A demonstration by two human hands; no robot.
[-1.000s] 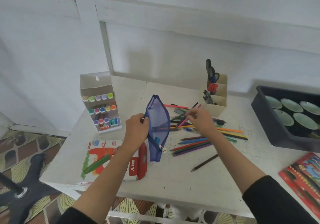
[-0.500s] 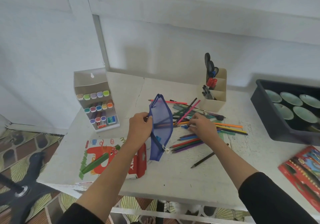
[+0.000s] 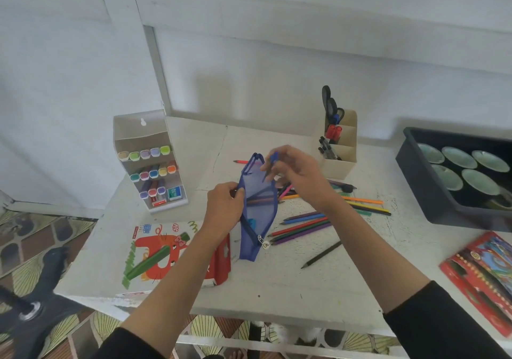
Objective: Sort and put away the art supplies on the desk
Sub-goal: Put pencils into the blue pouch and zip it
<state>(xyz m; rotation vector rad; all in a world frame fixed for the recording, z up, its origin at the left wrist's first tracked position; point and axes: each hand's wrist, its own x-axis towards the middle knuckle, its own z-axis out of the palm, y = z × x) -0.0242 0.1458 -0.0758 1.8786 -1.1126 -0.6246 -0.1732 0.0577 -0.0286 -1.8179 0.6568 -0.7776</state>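
A blue mesh zip pouch (image 3: 259,214) stands on end at the middle of the white desk (image 3: 318,284), its mouth open at the top. My left hand (image 3: 225,206) pinches the pouch's left edge. Just above the pouch's opening, my right hand (image 3: 297,173) pinches a blue coloured pencil (image 3: 270,166), tip pointing down into the mouth. Several loose coloured pencils (image 3: 304,225) lie scattered to the pouch's right, with a black pencil (image 3: 321,254) nearer me.
A white marker rack (image 3: 151,162) stands at the left, a beige pen caddy with scissors (image 3: 338,142) at the back. A dark tray of paint pots (image 3: 460,175) sits right, a red pencil box (image 3: 484,278) below it. A colouring book (image 3: 166,250) lies front left.
My right hand left the pile of pencils, rose with a blue pencil and moved left over the pouch's opening. My left hand kept holding the pouch.
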